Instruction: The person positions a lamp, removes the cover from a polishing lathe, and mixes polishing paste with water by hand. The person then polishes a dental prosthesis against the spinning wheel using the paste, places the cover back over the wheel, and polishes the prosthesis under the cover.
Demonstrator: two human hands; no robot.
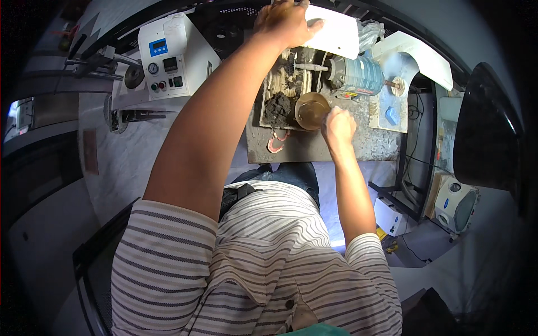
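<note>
My left hand (284,23) is raised at the top of the view, gripping a white panel (336,36) above a teal bench motor (358,75). The motor has a spindle pointing left over a tray (261,117) with dark, wet sludge (278,105). My right hand (339,126) is closed at the right rim of a brown bowl (311,109), which sits beside the sludge. Two pink denture pieces (274,144) lie on the grey bench top in front of the tray. A small blue block (392,115) rests on the white housing to the motor's right.
A white machine (168,61) with gauge and buttons stands at the left. Clear plastic (370,33) is bunched behind the motor. A black curved object (485,129) is at the right, and white units (455,204) stand low beside the dark metal frame (414,196).
</note>
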